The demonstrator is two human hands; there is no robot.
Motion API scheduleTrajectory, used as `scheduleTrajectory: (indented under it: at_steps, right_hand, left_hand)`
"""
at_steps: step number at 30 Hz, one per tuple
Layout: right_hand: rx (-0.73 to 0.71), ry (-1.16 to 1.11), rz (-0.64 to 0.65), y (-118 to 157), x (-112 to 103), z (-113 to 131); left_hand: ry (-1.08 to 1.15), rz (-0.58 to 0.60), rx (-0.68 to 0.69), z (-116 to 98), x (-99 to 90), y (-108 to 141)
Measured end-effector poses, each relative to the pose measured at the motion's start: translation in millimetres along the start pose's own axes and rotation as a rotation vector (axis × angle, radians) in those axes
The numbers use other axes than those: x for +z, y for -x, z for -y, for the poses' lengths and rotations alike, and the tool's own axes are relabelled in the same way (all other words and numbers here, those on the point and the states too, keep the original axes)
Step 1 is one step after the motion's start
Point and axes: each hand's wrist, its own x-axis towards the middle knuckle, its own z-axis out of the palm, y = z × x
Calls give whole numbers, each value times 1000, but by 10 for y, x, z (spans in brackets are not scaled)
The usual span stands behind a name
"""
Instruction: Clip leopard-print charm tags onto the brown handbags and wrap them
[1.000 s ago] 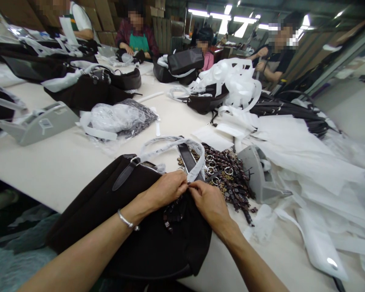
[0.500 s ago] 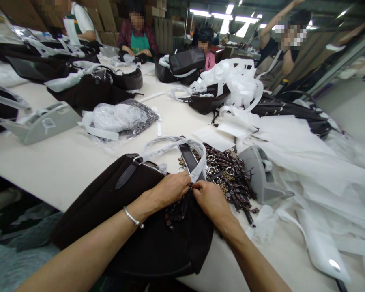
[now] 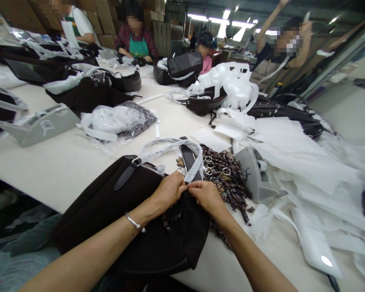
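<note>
A dark brown handbag (image 3: 167,247) lies tilted at the table's near edge, its zip partly showing and its handles (image 3: 161,147) wrapped in white film. My left hand (image 3: 170,190), below a silver bangle, is closed at the base of a handle. Facing it, my right hand (image 3: 206,195) pinches at the same spot, the fingertips of both nearly meeting. What they grip is small and mostly hidden. A dark beaded tassel charm (image 3: 168,221) hangs under my left hand against the bag. Behind my right hand lies a heap of similar charms (image 3: 228,174) with metal rings.
A grey tape dispenser (image 3: 252,174) stands right of the charms, beside white paper sheets (image 3: 307,154). Another dispenser (image 3: 39,125) and a plastic-wrapped bundle (image 3: 118,121) sit at left. More dark bags (image 3: 88,91) line the far side, where several people work.
Both hands have shifted slightly left, along with the view, and their fingertips have come closer together. At the back right, a person's raised hand has moved.
</note>
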Motion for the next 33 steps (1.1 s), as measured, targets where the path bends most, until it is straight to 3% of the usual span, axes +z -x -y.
scheduleTrajectory:
  at_steps: [4,8,15,28,33]
  right_hand:
    - [-77,91,-40,30,7,-10]
    - [-99,96,-26,54,-8,5]
    - [-52,106,11,-9,-31,28]
    - [50,18,138,-154,-44,-34]
    - [111,6,192,-173,-64,21]
  left_hand:
    - [123,-33,-130,3,2,-40]
    - [281,44,-204,39,-52,-111]
    - [330,103,-215,113,-45,-178]
    - [432,28,-185,128,40,-112]
    - [530,65,-196,111,48,-108]
